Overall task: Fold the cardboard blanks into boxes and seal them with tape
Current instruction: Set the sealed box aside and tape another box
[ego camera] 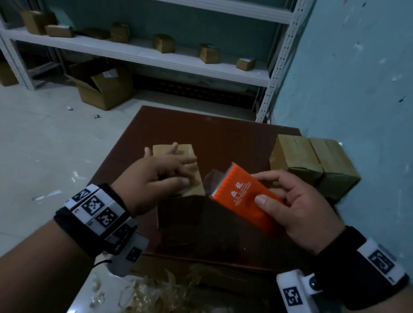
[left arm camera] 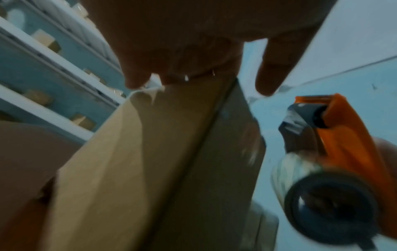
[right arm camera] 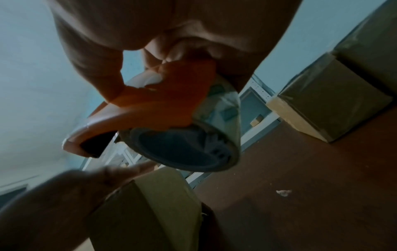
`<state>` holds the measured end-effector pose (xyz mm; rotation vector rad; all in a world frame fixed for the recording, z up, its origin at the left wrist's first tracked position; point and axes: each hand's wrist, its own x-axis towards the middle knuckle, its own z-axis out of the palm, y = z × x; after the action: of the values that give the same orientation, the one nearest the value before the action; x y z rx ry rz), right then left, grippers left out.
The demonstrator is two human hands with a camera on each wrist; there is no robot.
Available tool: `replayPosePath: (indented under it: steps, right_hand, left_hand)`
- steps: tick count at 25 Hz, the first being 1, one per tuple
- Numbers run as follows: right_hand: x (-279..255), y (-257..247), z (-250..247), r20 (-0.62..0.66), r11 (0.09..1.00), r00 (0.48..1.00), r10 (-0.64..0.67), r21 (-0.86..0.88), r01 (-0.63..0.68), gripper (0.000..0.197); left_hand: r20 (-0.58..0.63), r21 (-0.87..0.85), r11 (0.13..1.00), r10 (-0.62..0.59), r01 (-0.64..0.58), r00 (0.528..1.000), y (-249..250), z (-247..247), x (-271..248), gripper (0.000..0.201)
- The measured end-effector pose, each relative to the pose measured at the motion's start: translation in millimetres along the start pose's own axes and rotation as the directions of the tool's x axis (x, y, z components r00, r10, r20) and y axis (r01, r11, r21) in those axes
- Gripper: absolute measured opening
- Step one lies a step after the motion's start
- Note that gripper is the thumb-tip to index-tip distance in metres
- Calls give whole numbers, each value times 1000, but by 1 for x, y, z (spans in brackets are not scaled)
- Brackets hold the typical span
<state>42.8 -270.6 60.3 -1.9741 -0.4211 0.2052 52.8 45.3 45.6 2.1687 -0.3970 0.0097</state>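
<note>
A small folded cardboard box (ego camera: pixel 192 180) stands on the dark brown table (ego camera: pixel 227 138). My left hand (ego camera: pixel 163 169) lies flat on its top with fingers straight, pressing it down; in the left wrist view the fingers (left arm camera: pixel 137 79) reach over the box (left arm camera: pixel 150 161) at its far edge. My right hand (ego camera: pixel 294 204) grips an orange tape dispenser (ego camera: pixel 242 195) just right of the box, thumb on its top. The clear tape roll (right arm camera: pixel 193 135) shows under the orange shell (right arm camera: pixel 163 105) in the right wrist view. The dispenser (left arm camera: pixel 335 152) hangs beside the box, apart from it.
Two taped boxes (ego camera: pixel 314 165) sit at the table's right edge by the teal wall. White shelving (ego camera: pixel 134 54) behind holds several small boxes. An open carton (ego camera: pixel 103 81) lies on the floor. Tape scraps and wrapping (ego camera: pixel 160 299) pile up near me.
</note>
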Motion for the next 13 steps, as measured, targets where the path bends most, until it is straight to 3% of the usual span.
replayPosePath:
  steps: [2, 3, 5, 9, 13]
  right_hand:
    - [-4, -4, 3, 19, 996, 999, -50, -71, 51, 38]
    - [-5, -7, 6, 26, 992, 996, -80, -93, 82, 39]
    - [-8, -11, 11, 39, 983, 990, -133, -125, 137, 41]
    - [-8, -15, 15, 53, 974, 983, -175, -135, 181, 39]
    - [-5, -22, 20, 43, 889, 967, -252, -383, 248, 51]
  left_hand:
    - [-162, -79, 997, -6, -7, 987, 11, 4, -1, 49]
    - [-178, -113, 994, -18, -2, 984, 18, 5, -3, 51]
    - [-130, -65, 998, -24, 16, 991, 30, 9, -7, 44]
    - [-74, 19, 999, -27, 28, 997, 38, 9, -16, 4]
    - [-105, 27, 997, -71, 74, 992, 42, 11, -30, 9]
